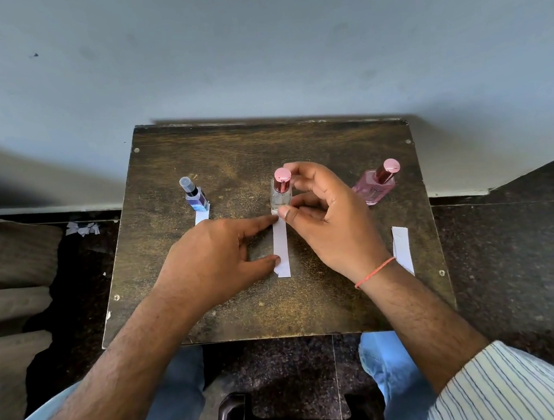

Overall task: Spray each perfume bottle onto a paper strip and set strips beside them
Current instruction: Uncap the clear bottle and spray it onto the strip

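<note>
Three perfume bottles stand in a row on a small dark wooden table [255, 144]. A blue bottle [195, 197] at the left has a white strip [201, 217] just in front of it. In the middle, my right hand [331, 225] grips a clear bottle with a pink cap [281, 194], with a finger at the cap and the thumb at the base. A white paper strip [281, 246] lies flat in front of this bottle. My left hand [215, 253] holds that strip at its far end with the index finger and at its near end with the thumb. A pink bottle [376, 185] stands at the right.
Another white strip [402, 248] lies near the table's right edge, in front of the pink bottle and apart from it. Paper scraps [81, 228] lie on the dark floor at the left. A black stool [289, 418] is below the table's near edge, between my knees. A grey wall rises behind the table.
</note>
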`<move>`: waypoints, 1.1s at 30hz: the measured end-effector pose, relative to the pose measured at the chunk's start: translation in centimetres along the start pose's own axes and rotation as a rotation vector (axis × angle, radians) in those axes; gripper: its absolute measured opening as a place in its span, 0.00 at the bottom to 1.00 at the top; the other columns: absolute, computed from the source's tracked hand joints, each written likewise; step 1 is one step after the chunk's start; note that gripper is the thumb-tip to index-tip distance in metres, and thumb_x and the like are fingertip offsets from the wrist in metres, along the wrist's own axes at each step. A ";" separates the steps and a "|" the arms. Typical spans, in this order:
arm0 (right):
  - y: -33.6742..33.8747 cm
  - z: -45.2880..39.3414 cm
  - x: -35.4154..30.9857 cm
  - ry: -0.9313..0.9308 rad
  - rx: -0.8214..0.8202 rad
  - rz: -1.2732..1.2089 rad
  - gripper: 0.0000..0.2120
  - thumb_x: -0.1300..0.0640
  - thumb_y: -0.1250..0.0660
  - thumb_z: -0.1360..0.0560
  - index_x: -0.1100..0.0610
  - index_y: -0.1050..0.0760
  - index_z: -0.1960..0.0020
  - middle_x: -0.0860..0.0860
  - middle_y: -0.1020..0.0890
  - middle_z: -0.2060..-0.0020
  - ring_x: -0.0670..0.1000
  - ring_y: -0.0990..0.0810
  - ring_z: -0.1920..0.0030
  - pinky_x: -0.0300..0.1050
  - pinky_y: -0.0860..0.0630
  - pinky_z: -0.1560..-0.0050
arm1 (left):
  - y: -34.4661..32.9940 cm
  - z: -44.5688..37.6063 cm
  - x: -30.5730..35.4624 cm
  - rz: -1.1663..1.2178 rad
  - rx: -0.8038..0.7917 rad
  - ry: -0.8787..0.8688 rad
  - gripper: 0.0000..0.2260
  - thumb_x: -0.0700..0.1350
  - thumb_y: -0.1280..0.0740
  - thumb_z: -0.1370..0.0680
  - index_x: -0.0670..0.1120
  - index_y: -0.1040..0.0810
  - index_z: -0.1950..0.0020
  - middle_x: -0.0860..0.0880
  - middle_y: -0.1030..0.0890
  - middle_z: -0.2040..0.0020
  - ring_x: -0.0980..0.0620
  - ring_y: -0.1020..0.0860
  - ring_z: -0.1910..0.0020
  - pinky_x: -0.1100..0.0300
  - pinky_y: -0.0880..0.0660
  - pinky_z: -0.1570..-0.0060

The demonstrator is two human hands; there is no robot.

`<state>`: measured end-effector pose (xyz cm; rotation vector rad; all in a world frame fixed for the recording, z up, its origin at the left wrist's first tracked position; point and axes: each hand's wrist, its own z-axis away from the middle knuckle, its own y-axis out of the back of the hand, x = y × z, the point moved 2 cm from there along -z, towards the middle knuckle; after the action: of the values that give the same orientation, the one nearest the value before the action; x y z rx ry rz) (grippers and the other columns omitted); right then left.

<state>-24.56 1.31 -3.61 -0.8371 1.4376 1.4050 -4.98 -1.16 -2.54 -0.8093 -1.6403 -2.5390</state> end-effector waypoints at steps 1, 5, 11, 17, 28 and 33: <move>0.0 0.1 0.1 -0.002 -0.006 0.000 0.27 0.60 0.22 0.22 0.47 0.24 0.26 0.44 0.15 0.35 0.41 0.14 0.43 0.42 0.16 0.38 | 0.0 0.0 0.0 -0.007 0.004 -0.005 0.29 0.67 0.27 0.25 0.73 0.28 0.25 0.57 0.20 0.69 0.62 0.22 0.67 0.56 0.17 0.61; 0.1 0.6 0.7 -0.017 -0.034 -0.015 0.32 0.62 0.22 0.23 0.49 0.29 0.22 0.45 0.18 0.29 0.43 0.15 0.38 0.47 0.17 0.35 | -0.2 0.1 0.5 -0.004 0.074 -0.055 0.27 0.64 0.27 0.25 0.70 0.26 0.26 0.57 0.21 0.69 0.62 0.24 0.68 0.58 0.21 0.65; 1.3 2.4 0.5 -0.015 -0.090 0.090 0.34 0.64 0.24 0.22 0.50 0.31 0.20 0.45 0.19 0.28 0.42 0.17 0.34 0.40 0.19 0.33 | -0.5 0.2 1.9 0.140 0.177 -0.164 0.12 0.59 0.26 0.24 0.64 0.15 0.41 0.63 0.22 0.70 0.64 0.24 0.72 0.62 0.33 0.71; 3.9 6.1 -1.0 0.038 -0.164 0.460 0.32 0.53 0.25 0.20 0.45 0.32 0.20 0.44 0.15 0.33 0.43 0.14 0.41 0.48 0.18 0.37 | -1.1 0.2 3.7 0.220 0.201 -0.278 0.10 0.61 0.31 0.23 0.59 0.14 0.49 0.58 0.27 0.76 0.62 0.28 0.76 0.61 0.30 0.72; 13.7 9.4 0.6 -0.215 0.107 0.556 0.14 0.47 0.20 0.25 0.42 0.17 0.41 0.38 0.15 0.54 0.42 0.18 0.57 0.41 0.22 0.53 | -1.6 0.2 4.7 0.220 0.094 -0.396 0.06 0.58 0.31 0.18 0.63 0.15 0.43 0.58 0.21 0.70 0.58 0.23 0.71 0.61 0.28 0.70; 14.3 7.3 2.9 -0.304 0.057 0.652 0.39 0.33 0.19 0.33 0.42 0.28 0.27 0.42 0.25 0.45 0.43 0.23 0.49 0.47 0.24 0.47 | -1.6 0.0 4.7 0.264 0.097 -0.394 0.07 0.57 0.31 0.17 0.62 0.15 0.41 0.58 0.21 0.70 0.57 0.23 0.72 0.59 0.26 0.71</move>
<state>-37.75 10.47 -0.63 -0.0885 1.5629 1.8592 -9.50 0.76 -1.92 -1.4795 -1.5965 -2.2032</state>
